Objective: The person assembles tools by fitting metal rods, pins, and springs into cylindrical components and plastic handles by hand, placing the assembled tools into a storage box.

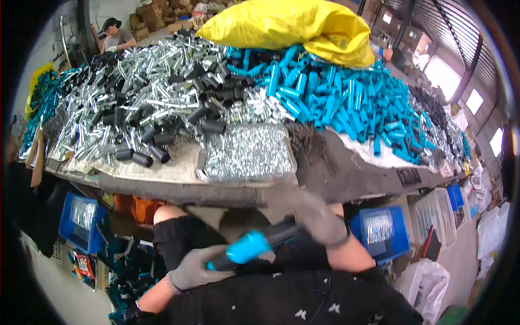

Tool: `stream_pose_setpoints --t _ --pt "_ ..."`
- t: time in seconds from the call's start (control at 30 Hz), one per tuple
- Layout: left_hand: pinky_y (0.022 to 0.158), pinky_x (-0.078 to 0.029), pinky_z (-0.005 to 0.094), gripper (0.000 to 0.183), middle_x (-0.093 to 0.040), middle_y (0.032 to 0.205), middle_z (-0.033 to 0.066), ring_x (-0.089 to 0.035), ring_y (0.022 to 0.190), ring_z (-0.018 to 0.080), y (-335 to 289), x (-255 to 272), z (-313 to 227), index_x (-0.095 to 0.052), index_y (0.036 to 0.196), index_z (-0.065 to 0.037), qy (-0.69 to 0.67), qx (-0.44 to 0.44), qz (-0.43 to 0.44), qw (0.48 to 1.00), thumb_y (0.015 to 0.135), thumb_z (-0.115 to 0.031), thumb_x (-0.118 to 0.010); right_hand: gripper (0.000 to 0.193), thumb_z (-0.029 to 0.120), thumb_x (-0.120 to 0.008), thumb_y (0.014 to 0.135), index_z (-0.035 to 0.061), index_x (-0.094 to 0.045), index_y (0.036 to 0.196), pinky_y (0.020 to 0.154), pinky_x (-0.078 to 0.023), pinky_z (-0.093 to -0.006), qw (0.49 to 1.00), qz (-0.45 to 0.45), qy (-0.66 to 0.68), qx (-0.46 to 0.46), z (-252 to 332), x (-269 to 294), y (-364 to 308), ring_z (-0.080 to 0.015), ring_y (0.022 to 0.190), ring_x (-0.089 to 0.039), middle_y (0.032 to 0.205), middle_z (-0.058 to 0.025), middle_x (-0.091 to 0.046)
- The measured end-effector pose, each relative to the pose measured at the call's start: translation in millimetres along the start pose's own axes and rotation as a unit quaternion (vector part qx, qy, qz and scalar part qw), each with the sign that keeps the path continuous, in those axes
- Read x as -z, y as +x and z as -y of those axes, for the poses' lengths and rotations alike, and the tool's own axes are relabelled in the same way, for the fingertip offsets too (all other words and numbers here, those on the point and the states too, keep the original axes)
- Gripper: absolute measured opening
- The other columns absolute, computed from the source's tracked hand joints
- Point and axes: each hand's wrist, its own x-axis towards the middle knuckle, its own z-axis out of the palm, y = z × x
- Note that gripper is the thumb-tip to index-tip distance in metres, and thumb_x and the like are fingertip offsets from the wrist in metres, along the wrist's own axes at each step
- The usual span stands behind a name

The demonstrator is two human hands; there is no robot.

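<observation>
In my gloved left hand [199,267], low in front of me, lies a blue-and-black cylindrical tool [247,247]. The fingers wrap round its lower end, and its black end points up to the right. My gloved right hand [317,216] is beside that black end, between my lap and the table edge; motion smears its fingers, so I cannot tell whether they touch the tool. Just beyond it on the table is a metal tray [246,154] full of small shiny metal pieces. Behind the tray, blue plastic sleeves [346,100] are heaped on the right, and metal rods [157,81] with black sleeves [142,158] on the left.
A yellow sack [287,24] lies across the heap. Blue bins [385,230] [81,222] with metal parts flank my legs. Blue-and-black tools [127,265] are piled at my lower left. One person [116,38] is at the far left; another's arm [37,157] shows nearer.
</observation>
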Motion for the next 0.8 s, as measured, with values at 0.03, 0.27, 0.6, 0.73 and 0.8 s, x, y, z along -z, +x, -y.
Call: stream_pose_setpoints --t 0.03,0.27,0.6,0.73,0.8 --pt "0.090 -0.051 0.0336 0.053 -0.069 0.109 0.0189 -0.069 0.100 0.0274 5.8 8.5 1.7 -0.059 0.129 -0.005 -0.058 0.035 -0.025 0.997 0.081 -0.018 -0.076 0.038 0.029 -0.044 0.102 0.0040 -0.066 0.121 0.116 -0.027 -0.0494 0.994 0.072 0.000 0.079 12.0 -12.1 -8.1 -0.0358 0.130 -0.050 0.130 -0.0165 -0.062" --pt "0.082 -0.053 0.0334 0.046 -0.070 0.105 0.0172 -0.069 0.092 0.0186 19.0 11.6 12.3 -0.061 0.124 -0.002 0.022 -0.037 0.031 0.999 0.083 -0.017 -0.075 0.035 0.018 -0.047 0.099 0.0029 -0.063 0.125 0.113 -0.032 -0.0455 0.993 0.047 -0.020 0.104 2.5 3.4 7.1 -0.0362 0.131 -0.049 0.133 -0.0175 -0.060" --pt "0.083 -0.053 0.0329 0.054 -0.070 0.109 0.0056 -0.065 0.093 0.0138 16.9 17.8 3.7 -0.055 0.130 0.000 -0.155 0.100 -0.008 0.983 0.083 -0.016 -0.075 0.022 0.014 -0.060 0.095 -0.0003 -0.070 0.109 0.112 -0.030 -0.0523 0.980 0.056 0.094 0.164 30.7 -20.2 6.2 -0.0409 0.126 -0.052 0.121 -0.0207 -0.063" --pt "0.079 -0.054 0.0371 0.057 -0.069 0.097 0.0192 -0.070 0.088 0.0279 41.4 -27.3 34.5 -0.057 0.124 0.000 0.073 -0.078 -0.005 0.994 0.080 -0.029 -0.080 0.032 0.015 -0.063 0.090 0.0006 -0.065 0.118 0.096 -0.047 -0.0461 0.982 0.096 -0.104 0.121 39.1 -29.2 53.7 -0.0331 0.109 -0.063 0.111 -0.0189 -0.066" --pt "0.077 -0.054 0.0374 0.049 -0.069 0.089 0.0185 -0.070 0.085 0.0283 34.0 -22.2 16.2 -0.061 0.117 -0.001 0.038 0.011 -0.074 0.997 0.080 -0.027 -0.079 0.033 0.019 -0.058 0.093 -0.0002 -0.064 0.119 0.088 -0.051 -0.0387 0.991 0.033 -0.128 0.009 19.4 -20.3 73.6 -0.0310 0.099 -0.067 0.106 -0.0168 -0.068"
